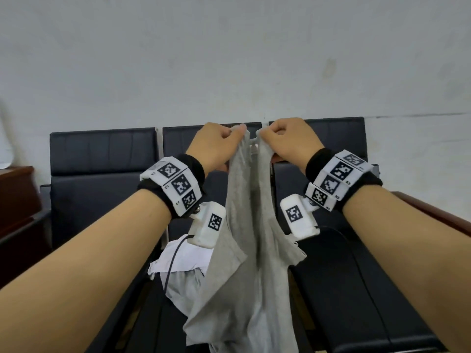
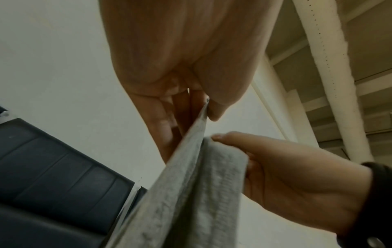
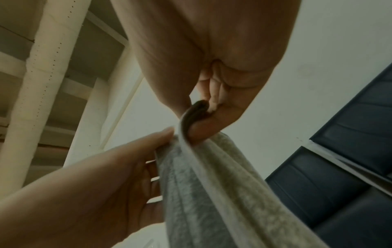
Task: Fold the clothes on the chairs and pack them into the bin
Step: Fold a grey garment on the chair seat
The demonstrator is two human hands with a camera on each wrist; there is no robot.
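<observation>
Grey garment held up in the air in front of the row of black chairs, hanging from both hands down past the seat fronts and out of the lower edge of the head view. Top edge level with the chair backrests; lower part draped over the front of the middle seat.

Room: hands close together, nearly touching, over the gap between the middle and right backrests. Plain white wall behind, open above the backrests. Brown wooden armrest under the right forearm, wooden furniture at far left. Black cable dangling from the left wrist camera over the pile beside the garment.

Left hand: fingers curled, top edge of fabric pinched between thumb and fingers. Left wrist view confirms thumb tip pressed against fabric at the fingers. Right hand: fingers curled shut, adjacent part of the top edge gripped; right wrist view shows a seamed hem looped over a fingertip and clamped.

Garment: light heather grey knit, sleeveless cut with curved armhole edges visible at both sides, bunched into vertical folds below the hands, small bit of pale band between the two grips. More clothes, white and light grey, lying crumpled on the middle seat, just left of and partly behind the hanging fabric.
</observation>
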